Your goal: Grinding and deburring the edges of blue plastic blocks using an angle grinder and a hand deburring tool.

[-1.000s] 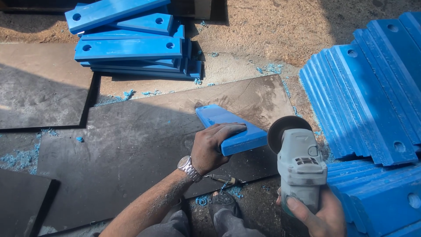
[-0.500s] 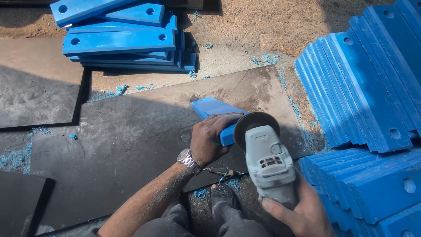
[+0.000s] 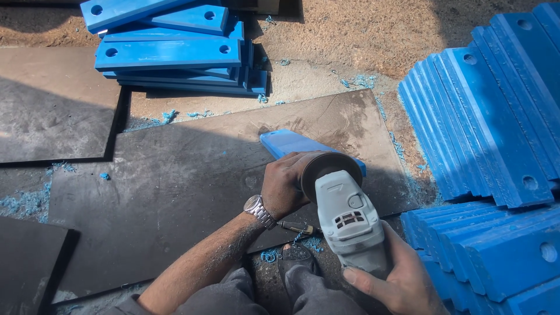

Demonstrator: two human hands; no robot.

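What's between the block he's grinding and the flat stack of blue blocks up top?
In the head view, only dark metal sheet, then sandy ground with blue shavings, between block and flat stack.

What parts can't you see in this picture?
All in the head view:
- The near end of the blue bar is hidden under the left hand and the grinder.
- Where the grinder's disc meets the bar is covered by its guard.
- The right hand is cut off by the bottom edge.
- The small tool on the dark sheet is partly hidden by the grinder and too small to identify.
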